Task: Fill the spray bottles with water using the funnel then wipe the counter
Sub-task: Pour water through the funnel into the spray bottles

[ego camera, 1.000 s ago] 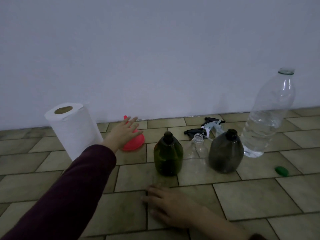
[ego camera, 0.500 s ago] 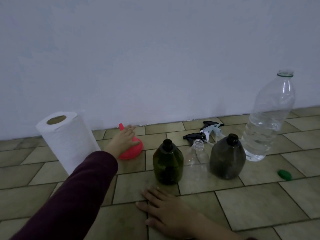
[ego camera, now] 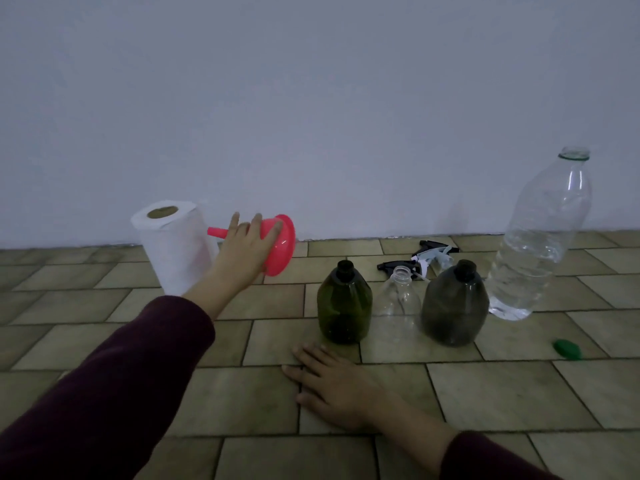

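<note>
The counter (ego camera: 502, 393) is a surface of tan rectangular tiles with dark joints, dimly lit, and it runs back to a plain pale wall (ego camera: 311, 98). Taking the green bottle (ego camera: 344, 303) as the mark: a clear bottle (ego camera: 398, 299) stands just to its right, and a dark grey bottle (ego camera: 455, 304) stands right of that, all three with open necks. Behind the clear one lie the spray heads (ego camera: 420, 259), near the wall. Further right stands a tall water bottle (ego camera: 540, 237), uncapped and partly filled, and its green cap (ego camera: 568, 349) lies on the tiles in front of it, well apart from the green bottle. Far to the left of the green bottle a paper towel roll (ego camera: 173, 247) stands upright close to the wall.

The tiles in front of the three bottles are bare except for the right hand (ego camera: 334, 386), which lies flat just in front of the green bottle, fingers spread and relaxed. The tiles between the roll and the green bottle are open too.

The left hand (ego camera: 244, 249) holds the pink funnel (ego camera: 277, 244), fingers wrapped over its cone, spout pointing left toward the roll. Half a second ago the funnel sat mouth down on the tiles; now it is off them, tipped on its side in the air, up and left of the green bottle.
</note>
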